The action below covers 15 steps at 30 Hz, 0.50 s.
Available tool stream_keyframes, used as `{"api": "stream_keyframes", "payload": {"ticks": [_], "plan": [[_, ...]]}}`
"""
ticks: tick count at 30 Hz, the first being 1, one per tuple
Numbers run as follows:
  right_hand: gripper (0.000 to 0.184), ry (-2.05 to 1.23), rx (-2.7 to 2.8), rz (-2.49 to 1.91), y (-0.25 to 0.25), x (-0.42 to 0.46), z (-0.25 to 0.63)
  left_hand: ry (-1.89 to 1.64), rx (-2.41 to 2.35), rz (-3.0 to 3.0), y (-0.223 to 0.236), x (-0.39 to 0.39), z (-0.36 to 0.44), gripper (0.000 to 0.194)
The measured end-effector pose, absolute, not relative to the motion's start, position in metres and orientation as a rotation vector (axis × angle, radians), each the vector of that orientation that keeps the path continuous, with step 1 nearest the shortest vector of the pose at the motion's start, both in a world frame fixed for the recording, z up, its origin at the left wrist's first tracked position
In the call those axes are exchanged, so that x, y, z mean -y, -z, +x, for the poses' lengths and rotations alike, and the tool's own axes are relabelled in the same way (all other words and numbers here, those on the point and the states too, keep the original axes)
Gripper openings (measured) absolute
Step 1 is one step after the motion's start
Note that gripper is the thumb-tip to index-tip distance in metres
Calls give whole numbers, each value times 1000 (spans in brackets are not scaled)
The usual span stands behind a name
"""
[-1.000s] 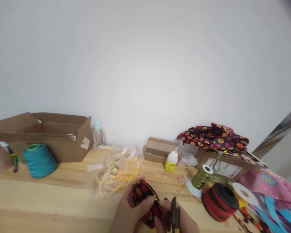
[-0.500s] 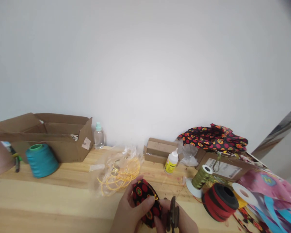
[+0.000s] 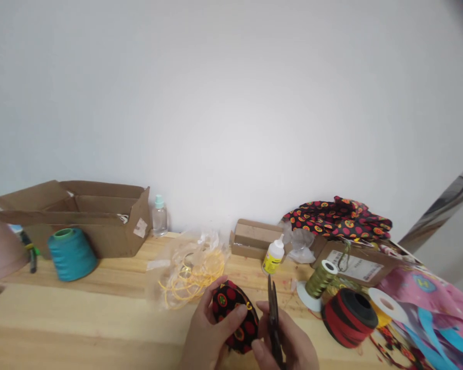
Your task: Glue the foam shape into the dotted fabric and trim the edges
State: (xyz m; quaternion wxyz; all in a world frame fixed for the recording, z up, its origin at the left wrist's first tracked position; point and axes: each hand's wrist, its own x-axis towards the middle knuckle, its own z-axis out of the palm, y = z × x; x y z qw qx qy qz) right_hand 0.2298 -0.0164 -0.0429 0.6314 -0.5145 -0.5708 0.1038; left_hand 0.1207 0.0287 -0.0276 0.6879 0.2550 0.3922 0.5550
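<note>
My left hand (image 3: 208,329) is closed around a small black fabric pouch (image 3: 235,321) with red and orange round motifs. Its thumb presses on the pouch's front, next to a small yellow loop (image 3: 249,306) at the right edge. Just to the right, my right hand (image 3: 293,341) grips what look like dark scissors (image 3: 273,318), blades pointing up and close together. They are apart from the pouch. Part of the tool is hidden by the fingers. Behind the left hand, yellow cord (image 3: 195,280) lies tangled on clear plastic.
A yellow-labelled glue bottle (image 3: 273,257) stands ahead of the hands. Rightward are a green thread spool (image 3: 321,279), a red-and-black ribbon roll (image 3: 349,318) and patterned cloth (image 3: 339,218). Leftward are a teal thread cone (image 3: 72,255), an open cardboard box (image 3: 111,244) and a clear bottle (image 3: 159,218).
The scissors in my right hand have turned so their blades point up. My right hand has moved slightly away from the pouch, which stays in my left hand. The view has shifted slightly.
</note>
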Motion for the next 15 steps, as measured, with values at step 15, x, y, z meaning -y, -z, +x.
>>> {"api": "stream_keyframes", "payload": {"ticks": [15], "plan": [[48,-409,1720,-1131,39,8,249,-1447,-902,645,7,-33,107,73]]}}
